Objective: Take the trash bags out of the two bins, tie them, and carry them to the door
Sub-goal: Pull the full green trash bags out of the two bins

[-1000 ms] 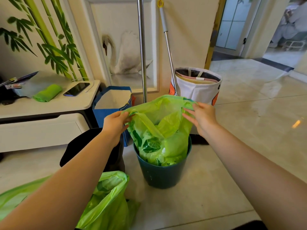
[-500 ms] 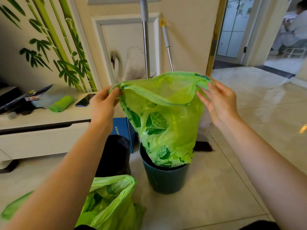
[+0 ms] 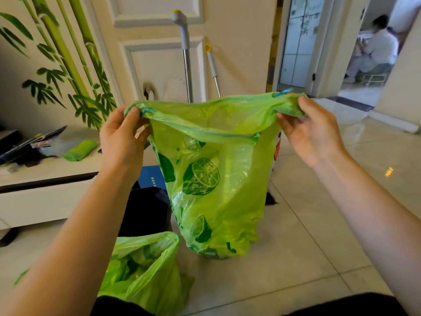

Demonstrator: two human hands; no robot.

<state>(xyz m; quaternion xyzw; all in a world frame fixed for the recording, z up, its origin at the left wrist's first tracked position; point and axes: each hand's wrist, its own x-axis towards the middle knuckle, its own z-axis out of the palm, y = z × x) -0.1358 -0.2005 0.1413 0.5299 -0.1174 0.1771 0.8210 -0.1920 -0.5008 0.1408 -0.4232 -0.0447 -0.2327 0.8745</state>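
A light green trash bag (image 3: 218, 192) printed with lime slices hangs in mid-air in front of me, its mouth stretched wide. My left hand (image 3: 123, 137) pinches the left end of the rim by a blue drawstring. My right hand (image 3: 309, 131) grips the right end of the rim. The bag's bottom hangs over the teal bin, hiding nearly all of it. A second green trash bag (image 3: 145, 270) lies open and slumped on the floor at the lower left. A black bin (image 3: 145, 210) stands behind that bag, partly hidden by my left forearm.
Two mop handles (image 3: 188, 71) lean on a white door behind the bag. A low white cabinet (image 3: 45, 197) stands at the left with a green cloth (image 3: 79, 150) on top. A blue box (image 3: 152, 177) is behind the black bin. An open doorway at the far right shows a seated person (image 3: 376, 51).
Both hands have lifted the lime-print bag higher, from sitting in the teal bin to hanging almost clear above it. The view has tilted upward with the lift.
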